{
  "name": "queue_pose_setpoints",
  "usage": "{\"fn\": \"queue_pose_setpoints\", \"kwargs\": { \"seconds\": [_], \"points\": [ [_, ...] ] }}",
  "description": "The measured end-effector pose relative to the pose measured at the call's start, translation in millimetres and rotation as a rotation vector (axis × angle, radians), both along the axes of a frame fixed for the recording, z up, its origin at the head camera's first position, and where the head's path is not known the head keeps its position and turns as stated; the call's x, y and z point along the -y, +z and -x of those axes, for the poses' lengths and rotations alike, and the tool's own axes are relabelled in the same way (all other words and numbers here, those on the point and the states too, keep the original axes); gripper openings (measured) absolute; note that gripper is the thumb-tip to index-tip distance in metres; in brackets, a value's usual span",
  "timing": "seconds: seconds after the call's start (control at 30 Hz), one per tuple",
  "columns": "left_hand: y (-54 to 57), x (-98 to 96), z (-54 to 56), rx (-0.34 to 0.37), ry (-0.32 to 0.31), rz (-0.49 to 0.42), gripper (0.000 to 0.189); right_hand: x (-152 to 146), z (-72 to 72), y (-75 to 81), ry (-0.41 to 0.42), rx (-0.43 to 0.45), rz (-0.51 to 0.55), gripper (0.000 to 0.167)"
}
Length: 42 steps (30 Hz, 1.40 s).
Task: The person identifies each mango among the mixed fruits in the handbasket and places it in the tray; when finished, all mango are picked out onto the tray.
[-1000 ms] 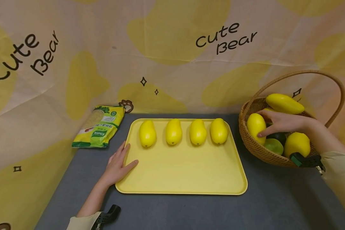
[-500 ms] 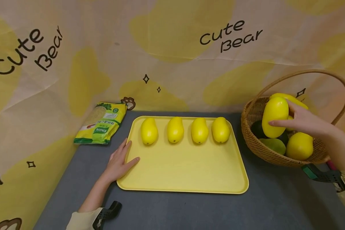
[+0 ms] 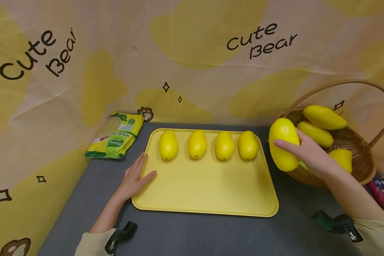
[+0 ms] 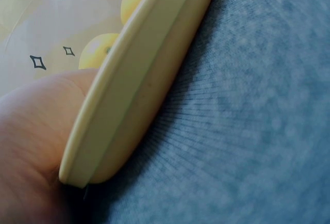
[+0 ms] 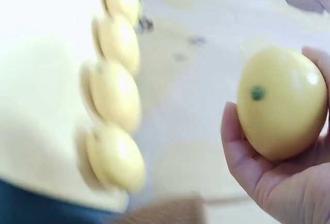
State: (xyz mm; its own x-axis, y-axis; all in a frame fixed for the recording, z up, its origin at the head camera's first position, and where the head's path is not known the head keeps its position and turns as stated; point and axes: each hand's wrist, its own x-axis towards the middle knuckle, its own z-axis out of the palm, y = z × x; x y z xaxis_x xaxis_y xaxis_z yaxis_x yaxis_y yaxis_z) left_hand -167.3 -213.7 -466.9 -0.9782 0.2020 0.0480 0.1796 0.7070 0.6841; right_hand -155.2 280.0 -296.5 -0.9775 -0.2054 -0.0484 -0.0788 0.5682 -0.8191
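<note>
At frame right, my right hand (image 3: 308, 151) grips a yellow fruit (image 3: 283, 159), left hand (image 3: 135, 180) spread at tray (image 3: 204, 193) edge; likely transfer, needs lowering next.

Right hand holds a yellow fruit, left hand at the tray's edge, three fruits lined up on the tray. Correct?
Not three: four yellow fruits are lined up on the tray, as the head view shows. The right hand holds a yellow fruit and the left hand is at the tray's edge.

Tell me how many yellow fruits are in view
8: four yellow fruits across the tray, one in the right hand, three in the basket; others may be hidden there.
</note>
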Motion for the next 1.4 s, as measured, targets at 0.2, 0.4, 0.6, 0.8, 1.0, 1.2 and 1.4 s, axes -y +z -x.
{"fn": "queue_pose_setpoints", "kwargs": {
  "seconds": [0.2,0.4,0.6,0.8,1.0,1.2,1.4],
  "points": [
    [-0.8,1.1,0.6,-0.003,0.003,-0.015,0.08,43.8,0.7,-27.8,0.04,0.114,0.114,0.061],
    [-1.3,1.9,0.8,-0.004,0.008,-0.02,0.08,78.2,0.1,-57.5,0.135,0.298,0.276,0.069],
    [-1.6,0.6,0.7,-0.003,0.004,-0.026,0.08,105.3,-1.3,-81.8,0.211,0.393,0.375,0.077],
    [0.1,0.6,1.0,-0.005,0.001,-0.03,0.078,132.6,-1.0,-100.6,0.216,0.357,0.247,0.071],
    [0.4,1.0,2.2,-0.001,0.004,-0.032,0.075,164.7,2.8,-111.1,0.182,0.274,0.128,0.071],
    [3.0,0.7,1.9,0.019,0.023,-0.038,0.07,194.9,7.8,-120.0,0.196,0.202,0.028,0.083],
    [8.4,-0.5,0.0,0.037,0.035,-0.069,0.066,220.8,9.8,-126.8,0.238,0.175,-0.002,0.085]
  ]
}}
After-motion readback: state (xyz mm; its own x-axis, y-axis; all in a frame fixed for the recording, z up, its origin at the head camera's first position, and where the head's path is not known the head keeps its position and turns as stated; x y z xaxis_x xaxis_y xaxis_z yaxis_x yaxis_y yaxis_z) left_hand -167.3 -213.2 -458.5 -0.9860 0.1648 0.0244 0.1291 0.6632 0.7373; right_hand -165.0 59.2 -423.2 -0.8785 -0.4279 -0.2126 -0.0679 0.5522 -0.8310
